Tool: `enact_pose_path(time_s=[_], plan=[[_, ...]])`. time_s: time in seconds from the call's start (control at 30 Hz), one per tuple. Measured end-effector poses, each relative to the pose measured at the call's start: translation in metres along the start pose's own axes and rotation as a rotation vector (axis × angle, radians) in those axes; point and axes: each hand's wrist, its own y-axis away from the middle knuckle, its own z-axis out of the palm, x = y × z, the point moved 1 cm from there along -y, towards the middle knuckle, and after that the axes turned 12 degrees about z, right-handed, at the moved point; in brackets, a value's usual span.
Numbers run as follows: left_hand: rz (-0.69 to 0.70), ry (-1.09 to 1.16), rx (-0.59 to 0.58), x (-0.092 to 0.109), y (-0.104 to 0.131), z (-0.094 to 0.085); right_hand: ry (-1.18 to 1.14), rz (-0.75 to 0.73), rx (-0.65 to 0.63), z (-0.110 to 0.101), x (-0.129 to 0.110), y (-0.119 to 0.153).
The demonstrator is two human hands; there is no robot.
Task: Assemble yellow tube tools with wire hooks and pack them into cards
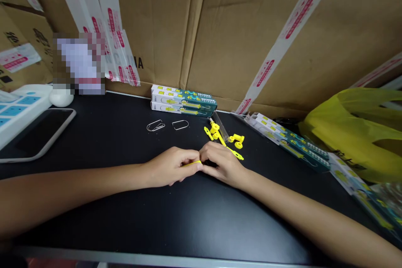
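Both hands meet over the middle of the black table [132,217]. My left hand [171,166] is closed around a slim yellow plastic piece [196,162], mostly hidden by the fingers. At that piece's right end, the fingertips of my right hand [223,163] are pinched together against my left fingertips. Just beyond my right hand lie loose yellow plastic parts [221,136], a small yellow ring [238,145] and a clear plastic tube [221,125]. Two bent wire pieces, a looped wire hook [155,125] and a U-shaped wire [180,124], rest farther back on the left.
Stacked printed boxes [184,101] stand at the back, and more boxes [289,140] line the right side beside a yellow bag [351,130]. On the left are a phone [37,132] and a power strip [23,104]. Taped cardboard [163,29] walls the back.
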Motion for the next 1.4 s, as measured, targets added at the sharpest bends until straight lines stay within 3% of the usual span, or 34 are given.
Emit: enact_pose_path(time_s=[0.23, 0.5, 0.7, 0.87, 1.0, 1.13, 1.4], plan=[[-0.13, 0.112, -0.021, -0.004, -0.004, -0.005, -0.003, 0.017, 0.037, -0.001, -0.002, 0.002], [-0.253, 0.203, -0.092, -0.01, -0.009, -0.01, 0.154, -0.032, 0.023, -0.001, -0.004, 0.001], [-0.204, 0.629, -0.06, -0.017, -0.015, -0.026, 0.003, 0.121, 0.053, 0.0, 0.0, 0.0], [-0.144, 1.037, -0.148, -0.028, -0.016, -0.042, -0.167, 0.321, 0.113, -0.004, 0.004, 0.0], [-0.067, 1.16, -0.055, -0.038, -0.015, -0.043, -0.253, 0.393, 0.138, -0.004, 0.008, 0.0], [-0.039, 1.15, 0.085, -0.038, -0.016, -0.04, -0.277, 0.408, 0.043, -0.001, 0.009, 0.0], [-0.01, 0.753, 0.369, -0.025, -0.015, -0.022, -0.253, 0.404, -0.008, -0.002, 0.006, -0.001]])
